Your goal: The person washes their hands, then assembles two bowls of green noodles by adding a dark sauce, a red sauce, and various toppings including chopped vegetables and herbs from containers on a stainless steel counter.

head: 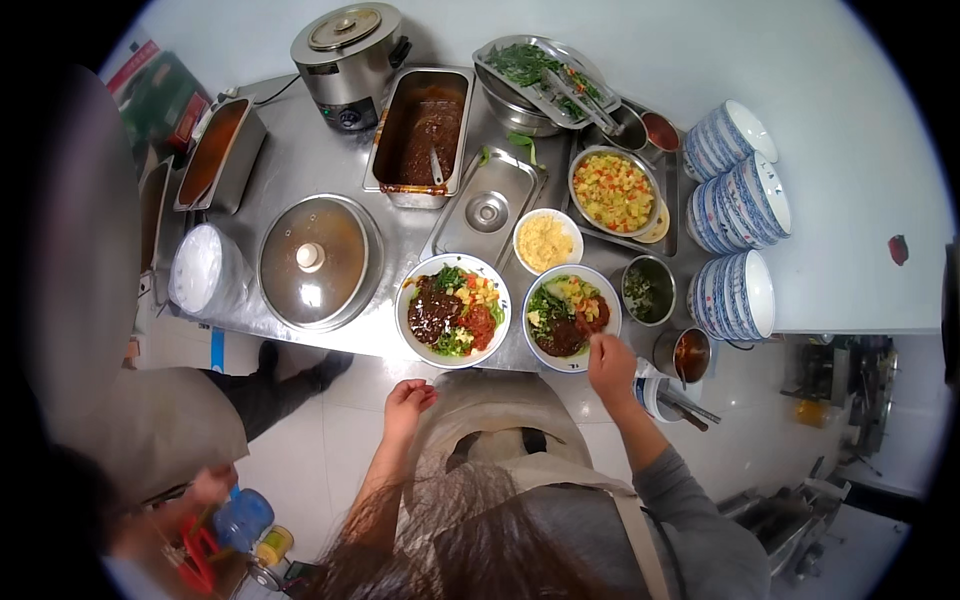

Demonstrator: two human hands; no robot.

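Observation:
Two patterned bowls stand side by side at the counter's front edge. The left bowl [453,310] holds dark sauce, chopped greens, diced yellow and orange topping and red sauce. Similar toppings fill the right bowl [571,318]. My right hand [613,367] is at that bowl's lower right rim, fingertips bent together over the red sauce; whether they pinch something is hidden. My left hand [409,405] hangs below the left bowl, off the counter, fingers loosely curled and nothing visible in them. Behind the bowls sits a small white bowl of yellow crumbly food [544,240].
Left stand a glass-lidded pan [313,262] and wrapped containers [202,270]. Behind are a sauce tub [424,131], an electric pot [349,71] and tongs [581,99] on a greens tray. Right are diced vegetables [613,191], small metal cups [649,290] and stacked bowls [731,295]. Another person [150,427] stands left.

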